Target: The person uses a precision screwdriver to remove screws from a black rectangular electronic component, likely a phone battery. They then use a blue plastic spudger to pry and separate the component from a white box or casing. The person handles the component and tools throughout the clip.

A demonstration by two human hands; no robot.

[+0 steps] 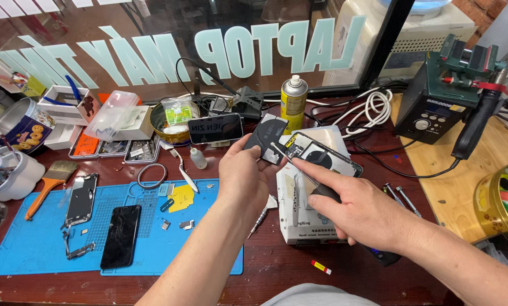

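My left hand holds up a dark flat phone part by its lower edge, above the red-brown table. My right hand grips a black-handled tool like a pen, its metal tip touching the dark part near its right edge. Right behind the tool lies an opened phone body on a white box-shaped device.
A blue work mat at left carries a cracked black phone, a phone frame and small parts. Behind stand a yellow spray can, parts trays, a brush, white cables and a soldering station.
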